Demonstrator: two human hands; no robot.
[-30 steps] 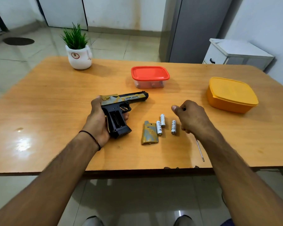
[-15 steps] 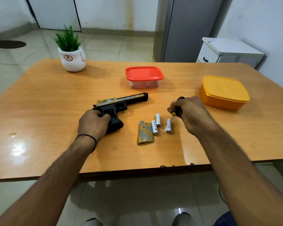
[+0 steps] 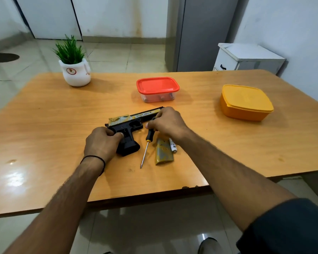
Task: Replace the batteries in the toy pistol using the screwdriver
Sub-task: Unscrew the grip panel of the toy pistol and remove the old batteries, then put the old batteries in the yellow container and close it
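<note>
The black and gold toy pistol (image 3: 131, 121) lies on its side on the wooden table (image 3: 44, 114). My left hand (image 3: 101, 142) holds its black grip. My right hand (image 3: 168, 122) grips the black handle of the screwdriver (image 3: 146, 147) and rests against the barrel; the shaft points down toward me. The gold battery cover (image 3: 162, 152) lies loose beside the screwdriver. One white battery (image 3: 173, 146) shows beside the cover; my right wrist hides whatever lies beyond it.
A clear box with a red lid (image 3: 157, 88) stands behind the pistol. An orange lidded box (image 3: 245, 102) sits at the right. A white pot with a green plant (image 3: 74, 68) is at the back left. The table's near edge runs below my forearms.
The pistol now lies flat on the table. My right hand has moved left from the batteries to the barrel, carrying the screwdriver. My left hand stays on the grip.
</note>
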